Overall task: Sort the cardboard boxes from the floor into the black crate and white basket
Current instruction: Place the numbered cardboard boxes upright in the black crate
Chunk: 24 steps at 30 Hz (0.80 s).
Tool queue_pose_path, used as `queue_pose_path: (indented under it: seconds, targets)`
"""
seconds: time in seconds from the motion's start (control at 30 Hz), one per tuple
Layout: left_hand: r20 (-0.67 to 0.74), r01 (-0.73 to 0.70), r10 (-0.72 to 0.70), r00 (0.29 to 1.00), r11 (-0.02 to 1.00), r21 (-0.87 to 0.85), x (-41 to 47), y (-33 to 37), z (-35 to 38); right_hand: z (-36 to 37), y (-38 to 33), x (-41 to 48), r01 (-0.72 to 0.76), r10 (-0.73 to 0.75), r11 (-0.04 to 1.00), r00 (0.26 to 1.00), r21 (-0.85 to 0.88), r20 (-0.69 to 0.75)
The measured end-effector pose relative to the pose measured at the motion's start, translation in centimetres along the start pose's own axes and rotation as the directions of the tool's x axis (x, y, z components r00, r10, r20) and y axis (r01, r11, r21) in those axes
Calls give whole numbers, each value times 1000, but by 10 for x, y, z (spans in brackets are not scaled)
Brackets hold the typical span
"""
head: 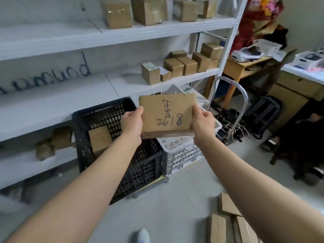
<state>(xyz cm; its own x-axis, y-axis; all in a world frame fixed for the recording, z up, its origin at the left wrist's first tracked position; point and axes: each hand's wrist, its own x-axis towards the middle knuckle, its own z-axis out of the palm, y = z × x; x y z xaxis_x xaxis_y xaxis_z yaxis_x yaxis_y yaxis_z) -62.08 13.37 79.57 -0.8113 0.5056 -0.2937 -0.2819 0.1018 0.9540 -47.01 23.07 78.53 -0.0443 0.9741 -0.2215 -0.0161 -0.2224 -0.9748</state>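
I hold a flat cardboard box [167,114] with dark handwriting on its top, up in the air above the white basket [182,153]. My left hand [132,122] grips its left edge and my right hand [203,121] grips its right edge. The black crate [108,118] stands to the left of the basket, touching it, with a cardboard box [100,139] lying inside. Several flat cardboard boxes [228,221] lie on the floor at the bottom right, partly hidden by my right forearm.
White shelving [70,41] with several small cardboard boxes runs along the left and back. A metal trolley handle [240,95] and tangled wires stand right of the basket. A wooden desk [245,65] and dark bags fill the right side. My shoe [143,235] shows at the bottom.
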Motion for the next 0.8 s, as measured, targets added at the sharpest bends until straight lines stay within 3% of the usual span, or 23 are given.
queue_pose_path:
  seconds: [0.13,0.27,0.57,0.8]
  targets:
    - [-89,89,-93,992,995,-43,28,6,-63,70,10,-4,-6,22,996,983,-87,183]
    - [-175,121,-124,977,992,-28,66,9,-105,132,32,-1,-62,95,990,955,-125,280]
    - [-156,321,-315,936,947,14,193,-10,-141,239,87,39,-171,258,943,917,-285,303]
    - [-25,486,-485,874,873,55,259,-33,-157,280,135,63,-332,452,858,850,-392,269]
